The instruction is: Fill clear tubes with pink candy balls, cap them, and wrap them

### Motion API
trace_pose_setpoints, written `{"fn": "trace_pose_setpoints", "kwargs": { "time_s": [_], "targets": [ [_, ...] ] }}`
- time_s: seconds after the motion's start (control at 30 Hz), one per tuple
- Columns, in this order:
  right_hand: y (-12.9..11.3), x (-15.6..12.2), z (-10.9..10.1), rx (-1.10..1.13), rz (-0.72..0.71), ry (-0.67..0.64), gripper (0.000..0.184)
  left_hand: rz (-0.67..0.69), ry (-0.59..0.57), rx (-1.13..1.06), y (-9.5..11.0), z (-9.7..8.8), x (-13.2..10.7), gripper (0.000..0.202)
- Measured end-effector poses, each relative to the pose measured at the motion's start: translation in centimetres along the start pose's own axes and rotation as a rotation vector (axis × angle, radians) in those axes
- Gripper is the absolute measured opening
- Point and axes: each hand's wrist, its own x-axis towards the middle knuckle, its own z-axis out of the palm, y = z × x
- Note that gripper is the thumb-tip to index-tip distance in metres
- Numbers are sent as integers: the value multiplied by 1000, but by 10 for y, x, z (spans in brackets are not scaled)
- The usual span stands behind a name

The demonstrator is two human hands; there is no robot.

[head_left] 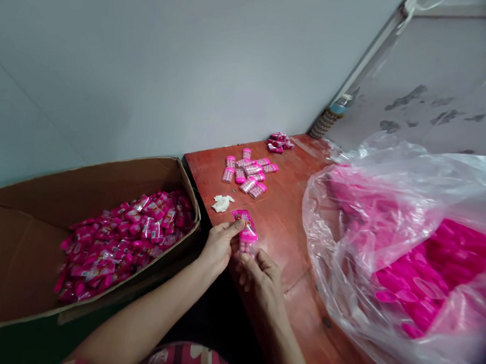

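My left hand (221, 247) is closed, its thumb and fingers pinching a printed pink plastic wrapper (241, 215). Just below, partly within the wrapper or against it, is a small clear candy container (248, 247) filled with pale pink balls. The fingers of my right hand (265, 275) grip that container's lower end. Both hands are over the near left edge of the red table (292, 218). Beyond them lies a loose group of similar pink-capped containers (252, 170). A crumpled white tissue (222, 203) rests close to my left hand.
At left, a cardboard box (20, 256) holds many wrapped pink packs (128, 235). A large clear plastic bag (318, 225) of bright pink plastic pieces (422, 281) covers the table's right side. Several wrapped packs (279, 143) and a bottle (330, 117) stand near the wall.
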Motion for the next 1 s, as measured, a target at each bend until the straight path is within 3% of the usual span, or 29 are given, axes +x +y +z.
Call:
{"fn": "trace_pose_setpoints", "kwargs": {
  "time_s": [0.2,0.4,0.57,0.63,0.77,0.9,1.0],
  "targets": [
    [-1,0,-7,-28,-58,7,22,-27,-160,178,0,2,-1,28],
    [-3,-4,-9,-129,-100,51,21,-53,-182,313,-3,-3,1,25],
    [-6,-3,-10,54,-11,-69,22,-83,-255,437,3,-5,3,27],
    [-6,-2,-11,25,-5,-44,23,-81,-256,476,3,-5,3,26],
    [-6,-3,-11,-94,-76,92,21,-63,-210,453,-1,-4,1,24],
    [-5,-4,-10,103,38,-67,24,-118,-265,423,-3,-3,-4,27],
    [-5,-3,-10,36,-10,-15,25,-175,-294,429,-5,-3,-8,26]
  ]
}}
